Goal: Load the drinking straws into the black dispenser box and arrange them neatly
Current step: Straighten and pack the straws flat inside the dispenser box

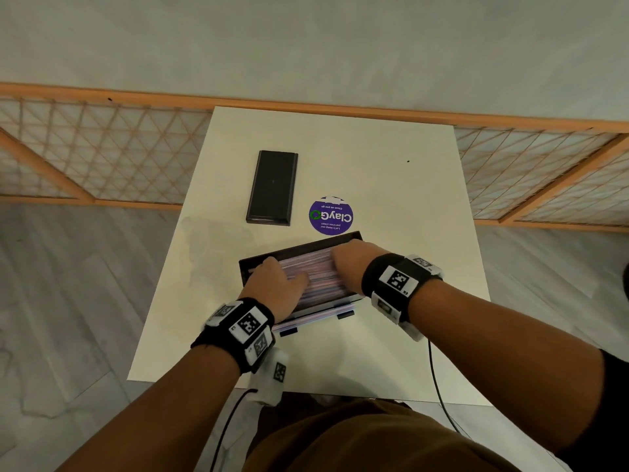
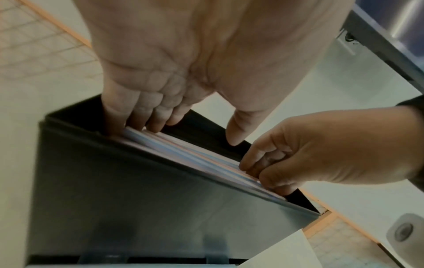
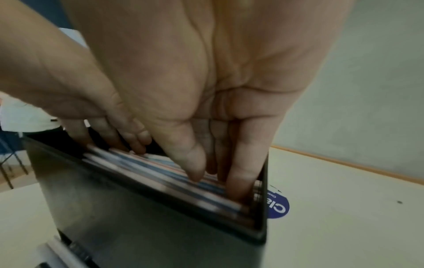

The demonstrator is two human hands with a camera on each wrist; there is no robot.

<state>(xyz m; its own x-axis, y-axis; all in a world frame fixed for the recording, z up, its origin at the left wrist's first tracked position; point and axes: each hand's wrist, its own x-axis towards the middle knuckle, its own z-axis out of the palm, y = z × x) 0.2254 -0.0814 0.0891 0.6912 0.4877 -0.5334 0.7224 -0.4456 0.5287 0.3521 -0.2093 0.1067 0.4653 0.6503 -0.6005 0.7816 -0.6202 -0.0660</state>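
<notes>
Pressing left hand [image 1: 272, 284] fingers-down on straws [image 1: 316, 274], right hand [image 1: 350, 262] likewise, dispenser box [image 1: 350, 237]

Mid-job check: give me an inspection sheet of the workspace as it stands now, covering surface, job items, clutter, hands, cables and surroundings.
Surface: white table, a small dark speck near its right side.
Job's things: black dispenser box open, straws lying lengthwise inside; a few straws show at its lower front slot.
Clutter: black lid lying flat apart from the box; round purple sticker just behind the box.
Grippers: left hand and right hand, fingers extended, touch the straws at opposite ends.
Cables: black cable from the right wristband, another from the left.
Surroundings: wood-framed lattice screen, grey floor.
</notes>
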